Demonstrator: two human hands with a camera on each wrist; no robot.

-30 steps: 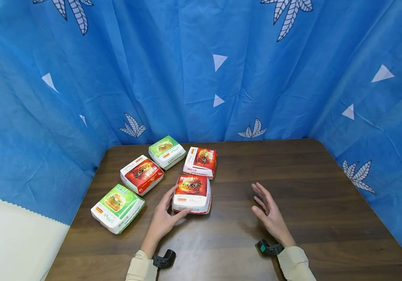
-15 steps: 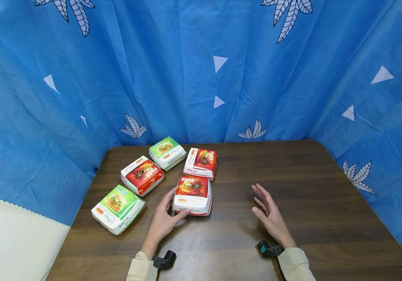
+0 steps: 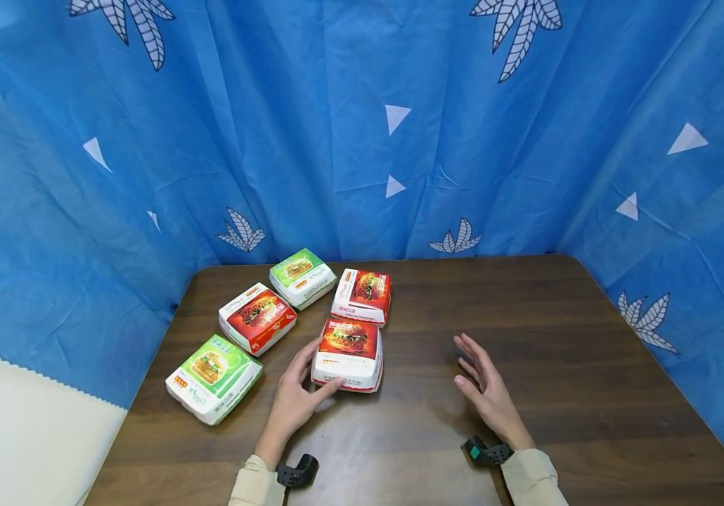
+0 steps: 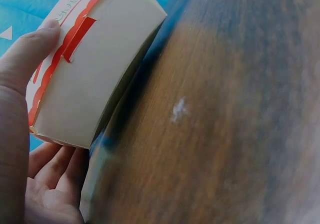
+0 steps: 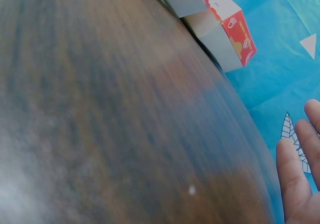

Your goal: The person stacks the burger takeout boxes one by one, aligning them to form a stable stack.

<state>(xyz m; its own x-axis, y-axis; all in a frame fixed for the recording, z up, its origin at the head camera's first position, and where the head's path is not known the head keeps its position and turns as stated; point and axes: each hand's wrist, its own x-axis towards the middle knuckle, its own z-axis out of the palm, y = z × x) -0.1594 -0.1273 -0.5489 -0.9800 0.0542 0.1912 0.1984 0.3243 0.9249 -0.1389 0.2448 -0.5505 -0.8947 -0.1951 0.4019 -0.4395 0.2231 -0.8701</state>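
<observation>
My left hand (image 3: 295, 393) grips a red and white burger box (image 3: 348, 355) at its left side, the thumb on the near side and the fingers round the far left corner. In the left wrist view the thumb (image 4: 37, 48) presses the box's printed edge, while the other fingers reach behind a pale side wall. My right hand (image 3: 488, 390) holds nothing; its fingers are apart and slightly bent, over the brown table to the right. Directly behind the gripped box sits another red and white burger box (image 3: 362, 296), close against it.
To the left lie a green and white burger box (image 3: 213, 379), a red one (image 3: 257, 318) and a second green one (image 3: 302, 277), in a slanting row. A blue curtain (image 3: 362, 140) hangs behind the brown table (image 3: 438, 450).
The whole head view has shifted down slightly. Both hands keep nearly the same pose, the left on the burger box throughout.
</observation>
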